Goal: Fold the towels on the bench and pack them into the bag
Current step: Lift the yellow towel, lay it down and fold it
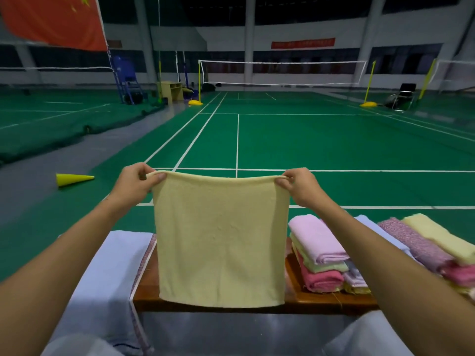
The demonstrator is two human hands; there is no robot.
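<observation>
A yellow cone (73, 179) lies on its side on the green court floor (334, 145) at far left. Nearer, a pale blue towel (113, 265) drapes over the left end of the wooden desk (145, 291). The left hand (136, 185) pinches the top left corner of a pale yellow towel (221, 240), and the right hand (300, 186) pinches its top right corner, so the cloth hangs spread flat between them above the desk and hides the middle of it. Just right of the hanging towel sits a stack of folded towels (321, 255), pink on top, with green and deeper pink below. Further right, loose unfolded towels (421, 240) in speckled purple, yellow and pink lie heaped behind the right forearm. A badminton net (282, 73) stretches across the court beyond.
</observation>
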